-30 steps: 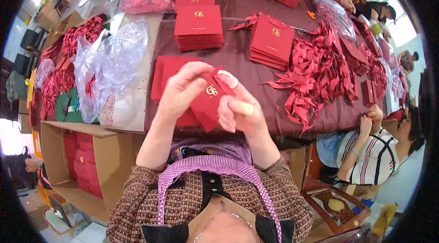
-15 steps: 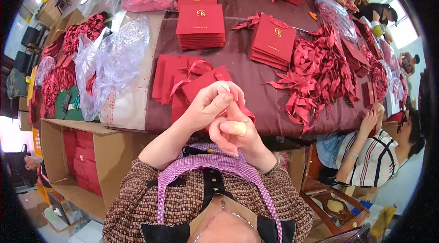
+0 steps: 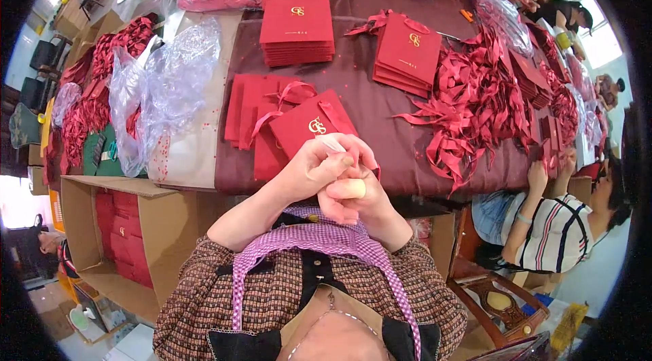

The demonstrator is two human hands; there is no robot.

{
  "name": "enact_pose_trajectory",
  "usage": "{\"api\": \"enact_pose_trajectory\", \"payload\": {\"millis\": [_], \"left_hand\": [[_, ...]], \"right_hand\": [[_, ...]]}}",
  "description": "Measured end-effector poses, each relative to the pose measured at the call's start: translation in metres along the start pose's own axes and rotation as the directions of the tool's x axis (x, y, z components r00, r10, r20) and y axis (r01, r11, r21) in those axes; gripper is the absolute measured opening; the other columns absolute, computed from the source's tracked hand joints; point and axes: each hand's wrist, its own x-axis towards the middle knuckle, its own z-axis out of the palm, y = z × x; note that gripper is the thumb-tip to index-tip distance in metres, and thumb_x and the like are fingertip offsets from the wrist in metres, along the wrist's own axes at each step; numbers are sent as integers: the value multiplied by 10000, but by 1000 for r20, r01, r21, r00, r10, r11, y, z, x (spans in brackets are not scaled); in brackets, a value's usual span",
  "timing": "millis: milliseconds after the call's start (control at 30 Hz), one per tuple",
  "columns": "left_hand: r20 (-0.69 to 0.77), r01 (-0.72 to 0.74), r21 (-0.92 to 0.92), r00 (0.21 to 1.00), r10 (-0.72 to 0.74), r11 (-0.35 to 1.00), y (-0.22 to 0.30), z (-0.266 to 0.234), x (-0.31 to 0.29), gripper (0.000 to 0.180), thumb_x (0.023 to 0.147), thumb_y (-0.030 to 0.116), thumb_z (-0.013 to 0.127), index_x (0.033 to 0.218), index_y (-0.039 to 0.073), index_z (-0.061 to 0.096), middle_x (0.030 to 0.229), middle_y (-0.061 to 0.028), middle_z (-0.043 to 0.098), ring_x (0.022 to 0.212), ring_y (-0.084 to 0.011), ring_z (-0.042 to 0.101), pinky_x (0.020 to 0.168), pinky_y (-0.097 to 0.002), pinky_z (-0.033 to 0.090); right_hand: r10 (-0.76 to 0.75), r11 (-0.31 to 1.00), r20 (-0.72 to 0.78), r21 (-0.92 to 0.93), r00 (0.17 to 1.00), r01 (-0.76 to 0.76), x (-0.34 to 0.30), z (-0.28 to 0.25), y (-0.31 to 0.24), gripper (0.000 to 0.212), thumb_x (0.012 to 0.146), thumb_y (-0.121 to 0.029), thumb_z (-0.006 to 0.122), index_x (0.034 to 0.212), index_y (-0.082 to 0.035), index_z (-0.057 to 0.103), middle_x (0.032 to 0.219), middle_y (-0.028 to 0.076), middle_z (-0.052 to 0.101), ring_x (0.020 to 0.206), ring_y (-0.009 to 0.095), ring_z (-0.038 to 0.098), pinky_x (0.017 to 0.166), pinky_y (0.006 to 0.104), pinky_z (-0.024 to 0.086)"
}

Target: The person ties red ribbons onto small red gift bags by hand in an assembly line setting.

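My left hand (image 3: 309,169) and my right hand (image 3: 363,192) are pressed together just past the table's near edge. The fingers of both are closed. A small whitish bit shows between the fingertips, too small to name, and a trace of red lies behind my right fingers. One right finger wears a pale yellow finger cot (image 3: 350,188). Directly beyond my hands a flat red paper gift bag (image 3: 299,131) with a gold emblem and red ribbon rests tilted, its lower corner hidden by them. Several more red bags (image 3: 239,113) lie under and left of it.
Stacks of red bags (image 3: 297,25) stand farther back, another stack (image 3: 407,52) right of them. A heap of red ribbons (image 3: 468,110) covers the right side. Clear plastic wrap (image 3: 176,82) lies left. An open carton (image 3: 166,239) stands lower left. A co-worker (image 3: 543,225) sits at right.
My hands shift slightly and stay together, showing more of the tilted bag's emblem. The view tips a little. The co-worker at right moves their hands by a red bag.
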Motion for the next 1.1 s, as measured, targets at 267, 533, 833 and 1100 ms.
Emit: {"api": "enact_pose_trajectory", "payload": {"millis": [267,533,833,1100], "left_hand": [[-67,58,29,996,-56,998,-4,-13,6,284,961,209,500,901,-22,655,992,-126,667,913,-203,624,819,-320,501],[-209,83,947,893,399,311,17,-65,-17,126,878,98,653,952,-3,641,897,-93,651,870,-215,622,792,-315,478],[-180,211,976,926,333,-59,9,-80,-25,229,797,203,724,945,42,654,906,-84,571,892,-288,530,784,-408,400],[-179,194,981,942,283,-26,5,-79,-19,257,754,124,739,969,11,655,933,-105,560,919,-291,529,826,-397,416]], "right_hand": [[-128,966,39,232,991,116,17,-5,10,523,842,-64,591,1326,-53,392,532,76,509,352,133,440,314,240,326],[-652,665,-3,-482,758,571,-12,-83,-37,428,845,26,631,1260,-74,588,855,134,657,646,166,605,603,258,501],[-418,-283,286,-943,863,176,-22,-114,-14,281,702,48,615,919,-114,688,1043,47,636,985,258,577,844,373,434],[-250,-369,129,-929,960,29,-58,-116,-25,249,762,-14,648,975,-141,664,1249,44,585,1233,289,488,972,421,400]]}}
